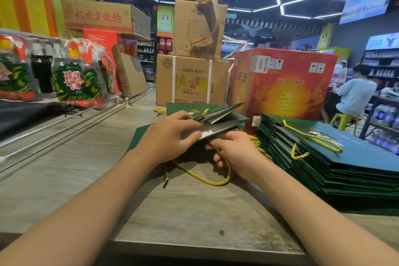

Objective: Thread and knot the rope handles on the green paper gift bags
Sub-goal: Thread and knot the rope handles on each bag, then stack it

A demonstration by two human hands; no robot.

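A folded green paper gift bag lies partly spread open on the wooden counter in front of me. My left hand grips its near top edge, thumb inside on the grey lining by a small punched hole. Just below that edge my right hand pinches a yellow twisted rope handle, which loops down over the counter and ends in a dark tip at the left. A second yellow rope shows at the bag's far edge. To the right sits a tall stack of flat green bags with a yellow handle on top.
Cardboard boxes and a red-orange carton stand right behind the bag. Packaged bottles sit at the left beyond metal rails. A person sits on a yellow stool at the far right. The counter edge runs near me.
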